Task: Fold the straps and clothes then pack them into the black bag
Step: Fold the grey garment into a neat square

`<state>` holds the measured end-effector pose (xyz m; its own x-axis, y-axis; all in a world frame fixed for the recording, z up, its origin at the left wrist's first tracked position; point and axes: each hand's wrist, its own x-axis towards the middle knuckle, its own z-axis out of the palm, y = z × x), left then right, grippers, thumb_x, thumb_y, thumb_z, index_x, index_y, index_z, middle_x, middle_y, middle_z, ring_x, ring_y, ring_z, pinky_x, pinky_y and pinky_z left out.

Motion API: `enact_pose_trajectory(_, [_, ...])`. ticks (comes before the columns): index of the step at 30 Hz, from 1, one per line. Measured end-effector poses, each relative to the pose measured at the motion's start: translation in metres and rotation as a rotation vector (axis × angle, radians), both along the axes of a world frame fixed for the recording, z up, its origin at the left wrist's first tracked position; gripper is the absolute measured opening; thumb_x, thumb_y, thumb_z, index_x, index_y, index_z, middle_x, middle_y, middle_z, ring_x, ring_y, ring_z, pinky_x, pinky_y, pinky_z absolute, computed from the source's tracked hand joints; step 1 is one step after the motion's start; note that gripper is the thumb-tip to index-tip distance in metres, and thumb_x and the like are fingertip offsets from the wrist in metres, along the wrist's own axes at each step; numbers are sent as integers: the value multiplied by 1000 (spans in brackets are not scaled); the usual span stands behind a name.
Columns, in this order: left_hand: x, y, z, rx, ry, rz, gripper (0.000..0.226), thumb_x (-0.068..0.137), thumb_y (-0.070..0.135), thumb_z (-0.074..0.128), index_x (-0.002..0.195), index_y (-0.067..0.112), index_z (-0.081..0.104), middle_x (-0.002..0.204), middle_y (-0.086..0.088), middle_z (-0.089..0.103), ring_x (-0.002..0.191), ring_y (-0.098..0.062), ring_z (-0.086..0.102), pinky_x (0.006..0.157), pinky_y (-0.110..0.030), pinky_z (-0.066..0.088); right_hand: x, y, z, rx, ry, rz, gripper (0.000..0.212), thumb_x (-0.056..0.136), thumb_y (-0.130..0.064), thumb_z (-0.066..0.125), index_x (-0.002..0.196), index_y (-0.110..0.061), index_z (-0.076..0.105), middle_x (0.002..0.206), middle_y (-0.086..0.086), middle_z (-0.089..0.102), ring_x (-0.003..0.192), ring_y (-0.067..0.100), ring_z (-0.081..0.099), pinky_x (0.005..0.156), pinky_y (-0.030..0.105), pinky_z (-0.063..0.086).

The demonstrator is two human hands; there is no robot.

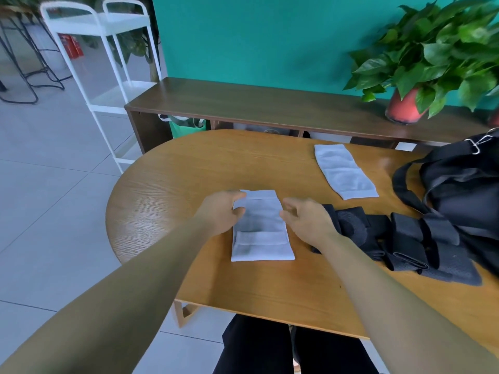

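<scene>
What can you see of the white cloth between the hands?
The white cloth is a pale, knit-looking rectangle lying flat on the wooden table, long side running away from the person. A folded band crosses it near the near end. The left hand touches its far left edge, thumb on top; the right hand, loosely curled, reaches its right edge. Whether the left hand pinches it is unclear.

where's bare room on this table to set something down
Bare wood lies at the rounded left end of the table, left of the near white cloth; across the far middle, left of the second white cloth; and along the near edge. The right is crowded with black straps and the black bag.
</scene>
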<state>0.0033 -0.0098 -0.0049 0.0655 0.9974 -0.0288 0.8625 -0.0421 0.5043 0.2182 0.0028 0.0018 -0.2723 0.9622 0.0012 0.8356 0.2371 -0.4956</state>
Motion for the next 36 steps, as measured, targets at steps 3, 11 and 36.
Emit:
enact_pose_trajectory(3, [6,23,-1,5,54,-22,51,94,28,56,142,20,42,144,2,47,131,-18,43,107,-33,35,-9,22,1,-15,-87,19,27,90,-29,56,68,-23,41,65,-3,39,78,19,39,68,31,32])
enact_pose_trajectory(11, [7,72,-10,-131,236,-61,34,84,25,61,115,19,49,112,0,56,114,-24,50,89,-36,36,-31,69,-3,-135,-320,77,37,85,-39,63,110,-18,46,115,5,53,118,25,40,95,36,35])
enact_pose_trajectory(36, [-9,60,-13,-40,-148,-59,8,77,8,65,77,14,59,62,4,51,56,-11,45,50,-23,29,-20,86,-15,-175,-8,48,24,76,-10,63,65,-21,45,66,-3,49,68,18,47,59,28,35])
